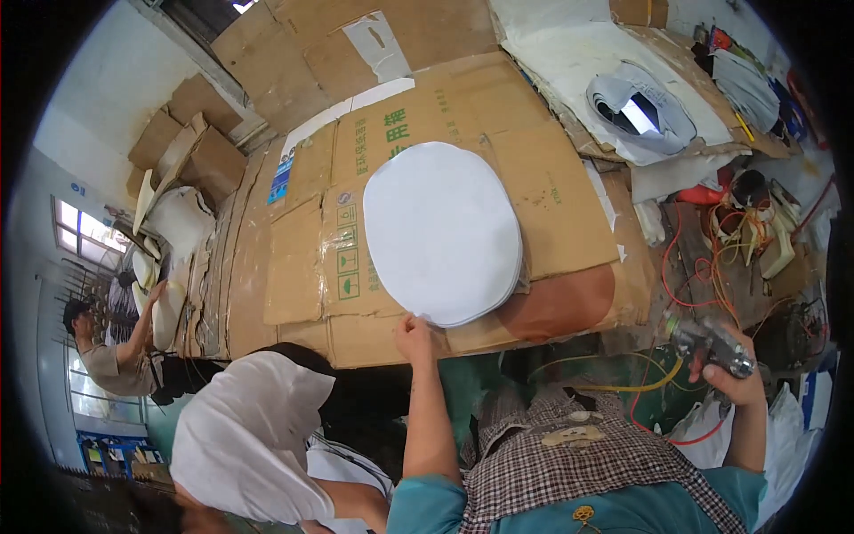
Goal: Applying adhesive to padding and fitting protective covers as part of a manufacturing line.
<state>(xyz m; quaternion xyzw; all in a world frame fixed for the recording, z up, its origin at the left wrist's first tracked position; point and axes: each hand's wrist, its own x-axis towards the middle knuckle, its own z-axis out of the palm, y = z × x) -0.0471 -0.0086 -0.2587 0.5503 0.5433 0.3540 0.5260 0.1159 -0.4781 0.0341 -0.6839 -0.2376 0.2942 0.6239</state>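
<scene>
A stack of white oval sheets (442, 231) lies on the cardboard-covered table (298, 267) in front of me. At its near edge, my left hand (414, 340) has the fingertips pinched together on the sheets' rim. Off to the right, beyond the table's near edge, my right hand (740, 374) grips a metal spray gun (707, 343). The gun's nozzle end points left, toward the table. A yellow hose (623, 386) runs close by the gun; where it joins is hard to make out.
A tangle of red and orange hoses (712, 267) sits on the right. Grey-white curved material (640, 116) is piled at the back right. A person under a white cloth (253, 436) is close on my left; another person (124, 351) works farther left. Cardboard boxes (209, 160) stand behind.
</scene>
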